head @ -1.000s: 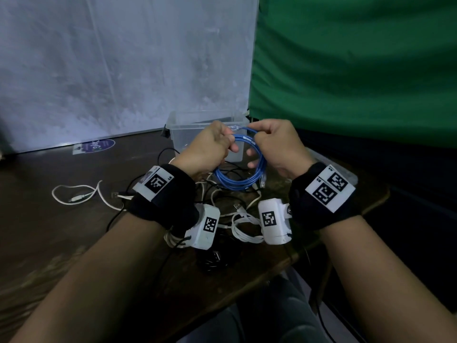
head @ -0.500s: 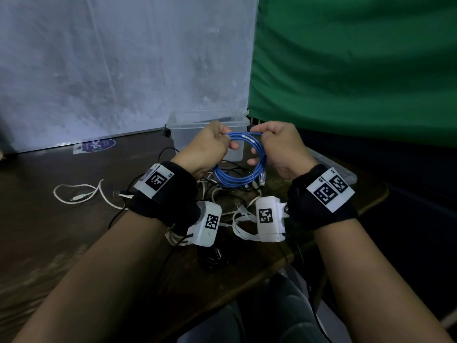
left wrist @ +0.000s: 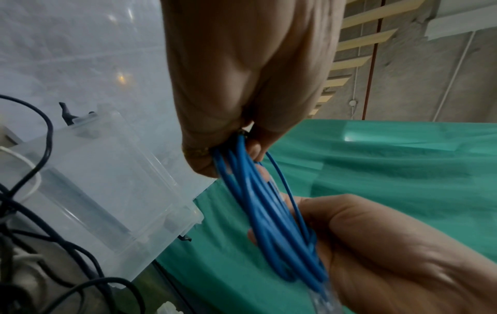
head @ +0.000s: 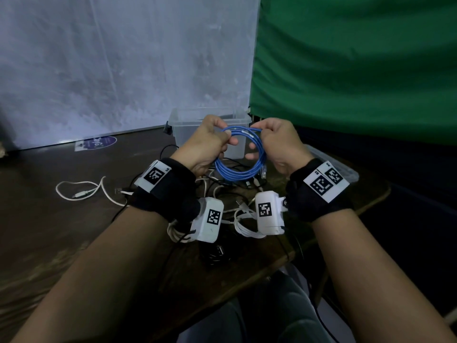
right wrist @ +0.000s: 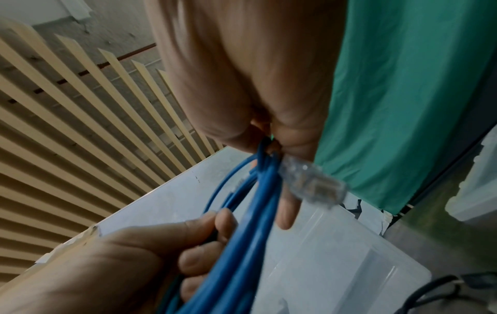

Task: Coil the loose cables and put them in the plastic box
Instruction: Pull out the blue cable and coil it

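Two hands, left hand (head: 207,141) and right hand (head: 279,142), each grip one coiled blue cable (head: 238,157) with curled fingers. One clear plastic box (head: 185,125) stands just beyond them; several loose cables (head: 81,191) lie below on the table (head: 49,238). Wristband marker lettering is too small to read.

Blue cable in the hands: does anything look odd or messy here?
The blue cable is neatly coiled between left hand and right hand. Under it, loose cables still sprawl tangled on the table.
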